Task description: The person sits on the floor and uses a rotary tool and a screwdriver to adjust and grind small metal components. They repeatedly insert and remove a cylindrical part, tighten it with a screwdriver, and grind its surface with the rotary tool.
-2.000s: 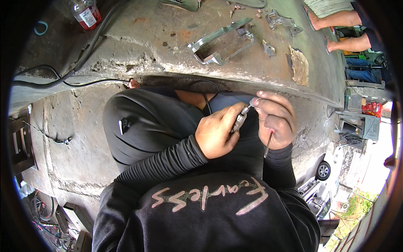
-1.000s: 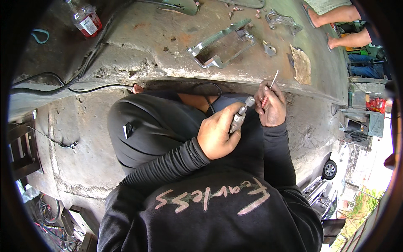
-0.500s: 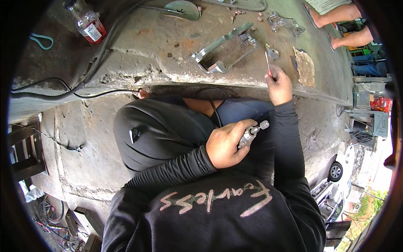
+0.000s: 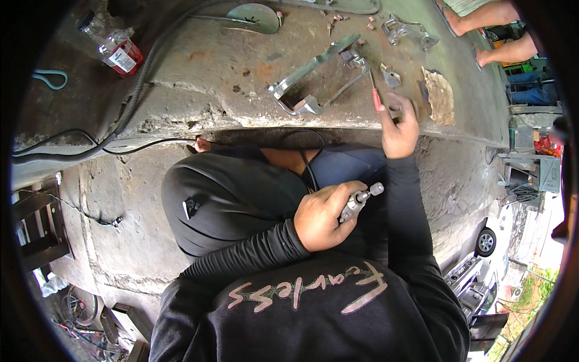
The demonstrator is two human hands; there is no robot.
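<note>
My left hand [image 4: 324, 217] is wrapped round a silver die grinder [image 4: 354, 206], its round nose pointing up and right above my lap. Farther out, my right hand [image 4: 400, 130] is over the concrete ledge with thumb and fingers apart. A slim screwdriver-like tool with a red handle [image 4: 377, 99] has its handle end at the thumb tip. Its thin shaft reaches toward the right end of a metal frame [image 4: 313, 65], which lies on the ledge. Close beyond the hand rests a small metal piece [image 4: 391, 76].
A bracket-like metal part [image 4: 410, 33], small pinkish bits [image 4: 331, 28] and a round disc [image 4: 252, 18] lie farther back. At left are a bottle of red liquid [image 4: 122, 57] and a ribbed hose [image 4: 134, 99]. Another person's feet [image 4: 453, 25] stand at upper right.
My right hand has opened from its closed grip on the red-handled tool. The tool has shifted left, its shaft now by the metal frame. My left hand keeps its hold on the die grinder.
</note>
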